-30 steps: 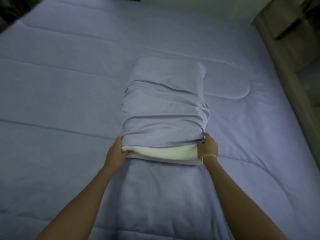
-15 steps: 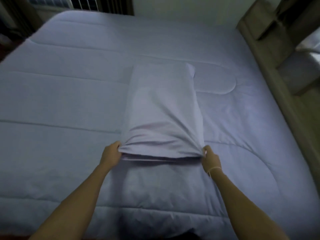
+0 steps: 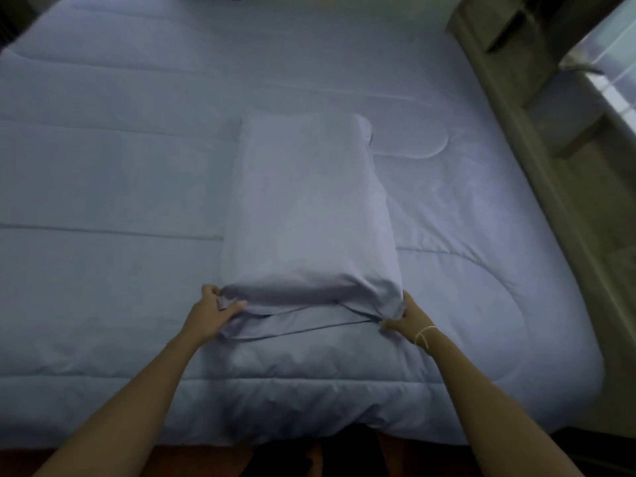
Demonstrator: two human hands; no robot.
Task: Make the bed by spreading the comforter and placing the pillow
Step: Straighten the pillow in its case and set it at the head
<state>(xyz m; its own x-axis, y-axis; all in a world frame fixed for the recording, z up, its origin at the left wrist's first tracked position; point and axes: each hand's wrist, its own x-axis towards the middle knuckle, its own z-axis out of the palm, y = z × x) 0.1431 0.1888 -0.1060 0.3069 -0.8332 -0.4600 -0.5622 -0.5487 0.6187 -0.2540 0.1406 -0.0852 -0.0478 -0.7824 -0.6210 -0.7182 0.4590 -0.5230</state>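
Observation:
A lavender quilted comforter [image 3: 120,187] lies spread flat over the whole bed. On its middle rests a pillow [image 3: 309,208] in a matching lavender case, lengthwise away from me. The case now covers the pillow fully, and its loose open end lies flat towards me. My left hand [image 3: 211,309] pinches the near left corner of the case. My right hand [image 3: 407,316], with a thin band at the wrist, pinches the near right corner.
A wooden headboard with shelves [image 3: 537,108] runs along the bed's right side. A bright window [image 3: 616,56] is at the far right. The comforter's near edge [image 3: 309,418] hangs over the bed in front of me, above a dark floor.
The case, bunched with the white pillow end showing, has been pulled towards me over the whole pillow. Both hands moved nearer and slightly apart, and the case's slack end now lies flat.

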